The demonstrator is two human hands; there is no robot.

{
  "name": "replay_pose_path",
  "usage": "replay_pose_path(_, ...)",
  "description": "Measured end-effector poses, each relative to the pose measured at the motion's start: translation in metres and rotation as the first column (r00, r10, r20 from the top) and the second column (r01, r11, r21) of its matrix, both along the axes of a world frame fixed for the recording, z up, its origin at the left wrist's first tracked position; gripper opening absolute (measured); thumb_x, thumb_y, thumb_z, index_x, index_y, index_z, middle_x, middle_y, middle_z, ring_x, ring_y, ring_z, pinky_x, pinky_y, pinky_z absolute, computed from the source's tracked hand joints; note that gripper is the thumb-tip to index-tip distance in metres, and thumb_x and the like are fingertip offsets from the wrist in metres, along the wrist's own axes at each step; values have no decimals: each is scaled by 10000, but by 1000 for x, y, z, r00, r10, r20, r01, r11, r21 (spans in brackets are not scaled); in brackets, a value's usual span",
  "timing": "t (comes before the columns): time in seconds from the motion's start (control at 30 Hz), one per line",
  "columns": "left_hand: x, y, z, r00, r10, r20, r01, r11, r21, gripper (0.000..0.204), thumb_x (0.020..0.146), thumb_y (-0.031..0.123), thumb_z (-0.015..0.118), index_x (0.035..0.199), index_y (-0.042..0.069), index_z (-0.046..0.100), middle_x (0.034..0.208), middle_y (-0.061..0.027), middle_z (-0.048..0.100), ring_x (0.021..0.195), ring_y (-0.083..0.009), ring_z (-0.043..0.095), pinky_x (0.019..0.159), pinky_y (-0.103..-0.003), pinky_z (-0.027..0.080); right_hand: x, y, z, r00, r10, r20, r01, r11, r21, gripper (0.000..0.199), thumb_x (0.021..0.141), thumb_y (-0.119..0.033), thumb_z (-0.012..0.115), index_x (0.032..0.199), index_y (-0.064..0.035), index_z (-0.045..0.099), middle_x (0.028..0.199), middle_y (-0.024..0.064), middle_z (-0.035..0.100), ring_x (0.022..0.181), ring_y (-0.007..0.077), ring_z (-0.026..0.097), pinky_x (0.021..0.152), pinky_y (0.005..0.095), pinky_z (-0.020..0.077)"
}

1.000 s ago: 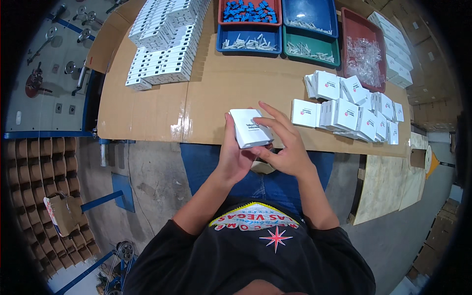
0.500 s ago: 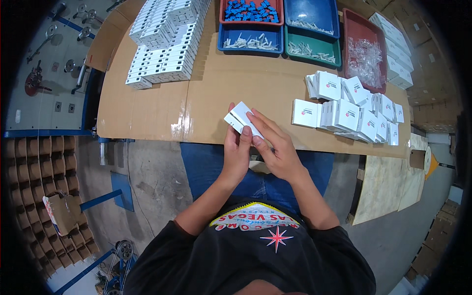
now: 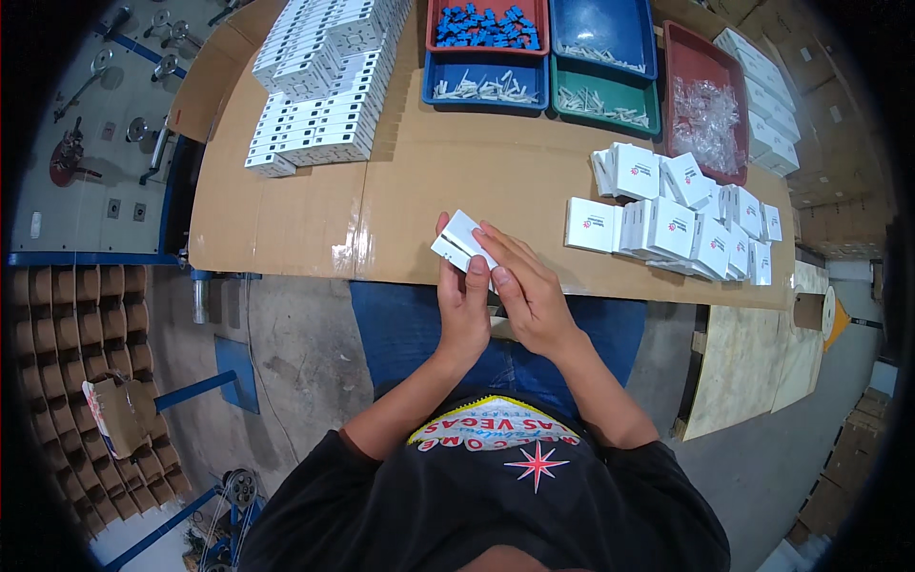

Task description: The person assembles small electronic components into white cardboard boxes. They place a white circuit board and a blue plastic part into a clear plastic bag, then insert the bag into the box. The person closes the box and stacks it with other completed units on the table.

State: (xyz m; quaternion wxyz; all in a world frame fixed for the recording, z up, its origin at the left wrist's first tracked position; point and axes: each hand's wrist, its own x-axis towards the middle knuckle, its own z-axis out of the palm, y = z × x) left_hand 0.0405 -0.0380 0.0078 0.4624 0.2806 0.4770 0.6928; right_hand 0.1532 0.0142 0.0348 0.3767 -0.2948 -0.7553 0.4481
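The person sits at a table covered in brown cardboard (image 3: 315, 219) and holds a small white box (image 3: 459, 243) at its near edge, just above the lap. The left hand (image 3: 464, 310) grips the box from below and behind, its thumb lying up the near face. The right hand (image 3: 527, 291) lies flat across the box's right side, fingers stretched toward the upper end, pressing rather than clenching. A dark slit shows along the top of the box, so a flap seems not fully seated; the step in hand looks like closing it.

To do this well, the left hand should keep the box square and steady without squeezing the walls inward, since thin card buckles easily. The right fingers would best push the flap along its whole edge so the tab slides in straight rather than creasing at one corner. Working close to the table edge gives the wrists support.

To the right, a loose cluster of white boxes with a small red mark (image 3: 672, 224) lies well apart from the hands. At the far left, neat rows of stacked white boxes (image 3: 319, 86) reach toward the table's back edge. Behind, coloured trays (image 3: 548, 71) hold small parts, and a red tray (image 3: 705, 105) holds clear plastic bags.
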Motion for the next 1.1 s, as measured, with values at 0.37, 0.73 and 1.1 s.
replay_pose_path(0.37,-44,25,45,807,-307,504,517,780,-353,1070,923,895,94,1449,61,510,1245,-165,678,1146,-284,685,921,-437,587,32,30,10,978,94,186,-118,985,127,790,710,-344,922,1407,-126,620,1653,193,368,1526,392,340,1240,552,269)
replay_pose_path(0.73,-22,5,27,652,-376,659,583,803,-120,822,1036,750,256,1513,107,440,1390,-112,600,1298,-234,593,1091,-416,470,22,25,25,963,12,269,-17,1000,15,851,705,-514,895,1401,-116,610,1264,167,584,1211,383,594,1003,427,493)
replay_pose_path(1.1,-14,3,36,710,-310,633,519,837,-171,644,1103,589,351,1492,80,420,1368,-98,570,1294,-212,570,1117,-393,448,14,19,6,998,43,39,-43,999,-8,602,937,-376,744,1432,-72,586,1406,187,516,1248,379,577,1018,432,494)
